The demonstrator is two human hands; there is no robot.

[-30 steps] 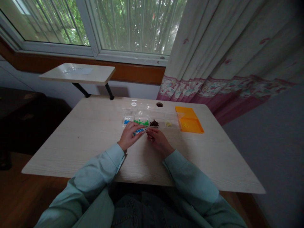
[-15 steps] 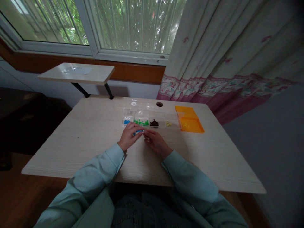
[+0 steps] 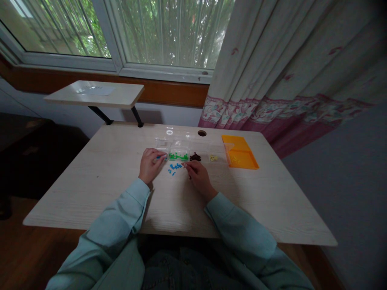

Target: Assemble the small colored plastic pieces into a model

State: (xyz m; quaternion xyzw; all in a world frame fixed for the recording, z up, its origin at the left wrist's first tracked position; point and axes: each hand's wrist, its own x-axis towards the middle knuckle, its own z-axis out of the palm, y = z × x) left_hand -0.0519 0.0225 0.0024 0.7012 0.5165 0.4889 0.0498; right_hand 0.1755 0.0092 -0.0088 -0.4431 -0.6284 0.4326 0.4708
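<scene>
The desk (image 3: pixel 266 209) carries everything, its far right corner nearest the orange tray (image 3: pixel 245 158), which looks like light, stiff plastic. Left of that tray, towards the far edge, lies the clear box (image 3: pixel 204 157), probably thin, slick and a little brittle, best held by its outer walls. The left hand (image 3: pixel 163 156) is at the box's left end, thumb and fingers held narrow; whether they grip a piece I cannot tell. The right hand (image 3: pixel 184 164) has its thumb and fingertips drawn close together, anything between them being too small to make out. The loose blue pieces (image 3: pixel 174 166) lie on the near-edge side of the box, between both hands and just beside the right fingertips. They should be very light, hard and apt to roll or slip, so each one wants a fingertip pinch across its sides.
</scene>
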